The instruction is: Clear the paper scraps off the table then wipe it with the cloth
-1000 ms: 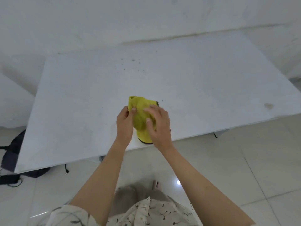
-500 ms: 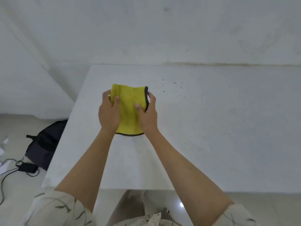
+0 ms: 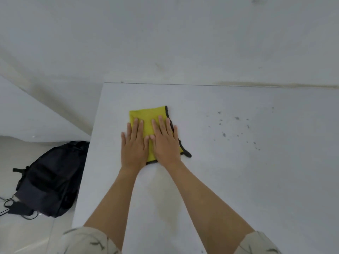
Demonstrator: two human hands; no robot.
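Note:
A folded yellow cloth [image 3: 148, 116] with a dark border lies flat on the white table [image 3: 238, 180], near its far left corner. My left hand [image 3: 134, 145] presses on the cloth's left half with straight fingers. My right hand [image 3: 166, 142] presses flat on its right half, beside the left hand. Small dark specks [image 3: 236, 129] are scattered on the tabletop to the right of the cloth. No paper scraps show on the table.
A black backpack [image 3: 49, 178] with a cable and charger [image 3: 16, 209] lies on the floor left of the table. A white wall [image 3: 165, 43] runs behind the table's far edge. The table's left edge is close to my left hand.
Both hands held the cloth up above the table; now it lies flat on the tabletop and both palms press on it. The view has moved closer to the far left corner.

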